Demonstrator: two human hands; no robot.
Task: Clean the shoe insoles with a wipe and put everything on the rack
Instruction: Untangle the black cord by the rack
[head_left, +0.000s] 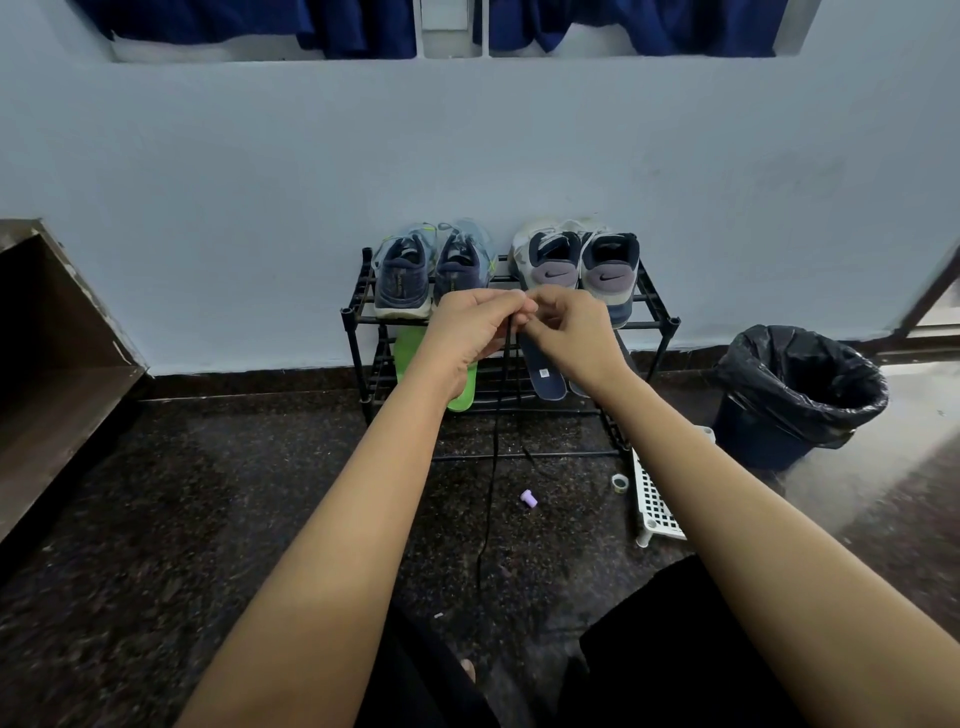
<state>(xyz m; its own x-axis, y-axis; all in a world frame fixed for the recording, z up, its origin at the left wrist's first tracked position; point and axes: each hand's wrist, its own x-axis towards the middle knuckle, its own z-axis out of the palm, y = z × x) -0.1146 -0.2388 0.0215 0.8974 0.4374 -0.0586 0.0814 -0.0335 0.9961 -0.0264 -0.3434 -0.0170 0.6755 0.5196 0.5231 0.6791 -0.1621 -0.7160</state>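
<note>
At the far left a brown wooden cabinet stands against the pale wall. In the middle, against the same wall, is a black rack with two shelves. On the left part of its top shelf stands a pair of dark blue shoes, heels toward the person. Under them, on the lower shelf, a green insole lies with its near end over the front bar; the left hand covers part of it.

The left hand is raised in front of the rack. Its grip is closed: the fingers are curled and pinch a black shoelace. The shoelace hangs from the hands down to the dark floor and runs toward the person. The right hand touches the left hand, and its grip is also closed on the same shoelace, between thumb and fingertips.

Behind the right hand a dark blue insole with a small white label lies on the lower shelf. Above it, a pair of white and grey shoes stands on the top shelf.

On the floor near the rack lie a small purple piece, a roll of tape and a white plastic grid. At the right stands a bin lined with a black bag.
</note>
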